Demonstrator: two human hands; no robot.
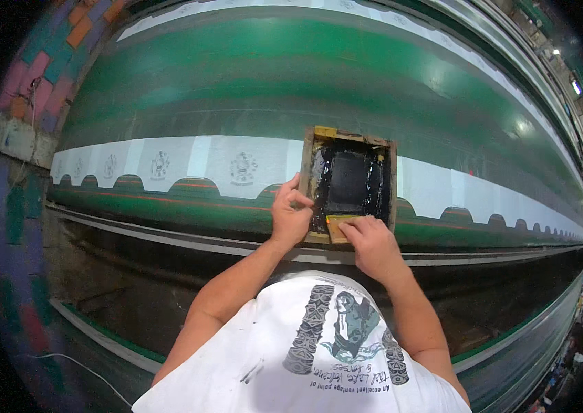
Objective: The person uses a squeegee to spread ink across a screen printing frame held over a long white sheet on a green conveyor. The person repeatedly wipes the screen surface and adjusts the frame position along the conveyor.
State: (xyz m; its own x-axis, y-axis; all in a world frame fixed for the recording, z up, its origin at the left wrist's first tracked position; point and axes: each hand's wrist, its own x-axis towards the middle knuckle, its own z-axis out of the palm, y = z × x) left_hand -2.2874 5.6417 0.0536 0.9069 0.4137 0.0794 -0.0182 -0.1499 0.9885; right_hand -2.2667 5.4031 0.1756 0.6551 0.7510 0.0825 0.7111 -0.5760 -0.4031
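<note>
A wooden screen-printing frame (392, 180) lies on white cloth pieces at the near edge of a long green table. Dark ink coats the inside around its mesh window (348, 180). My left hand (290, 215) grips the frame's left side, fingers curled at the wood. Within the frame's near end, my right hand (374, 246) is closed on a squeegee with a yellowish wooden handle (337, 228); its blade edge is hidden. Left of the frame, the white cloth (198, 165) carries several dark round prints (242, 168). The cloth under the frame is hidden.
The green table (250, 82) stretches far to both sides. Unprinted white cloth (436, 184) runs on to the right, and another white row (271, 8) lies along the far edge. A painted brick wall (43, 76) stands at left. A rail (167, 236) follows the near edge.
</note>
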